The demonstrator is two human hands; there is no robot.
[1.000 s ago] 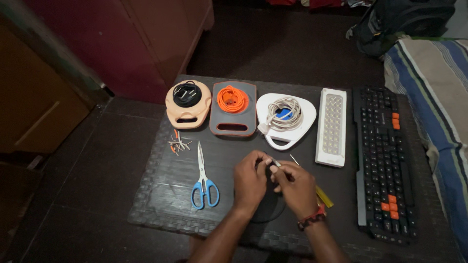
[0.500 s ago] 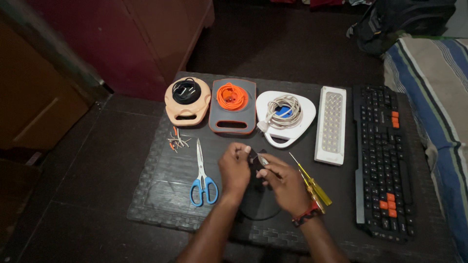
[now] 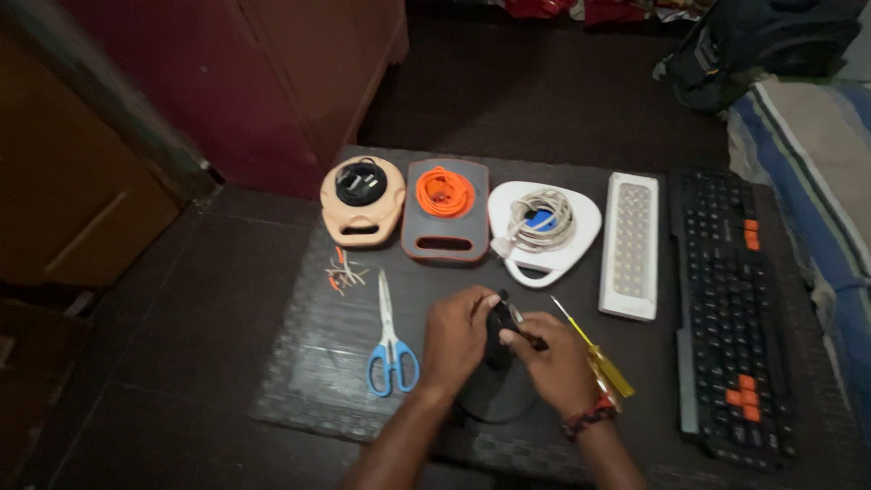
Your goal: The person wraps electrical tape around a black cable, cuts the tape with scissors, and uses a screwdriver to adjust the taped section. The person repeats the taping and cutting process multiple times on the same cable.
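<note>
My left hand (image 3: 454,338) and my right hand (image 3: 555,361) are together over a dark mat (image 3: 345,308), both gripping a small black plug-like part (image 3: 500,322) with a black cable (image 3: 494,399) looping down below it. The right fingers pinch its top end. A yellow-handled screwdriver (image 3: 594,356) lies just right of my right hand. Blue-handled scissors (image 3: 390,340) lie left of my left hand.
Behind the hands stand three cord reels: a tan one with black cord (image 3: 361,198), a grey one with orange cord (image 3: 445,218), a white one with pale cord (image 3: 543,229). Wire scraps (image 3: 344,272), a white lamp panel (image 3: 631,245) and a black keyboard (image 3: 726,308) also lie here.
Both hands have shifted slightly left and lower, uncovering the screwdriver. The small pale piece pinched a second ago is gone from view; the fingers now hold the black plug.
</note>
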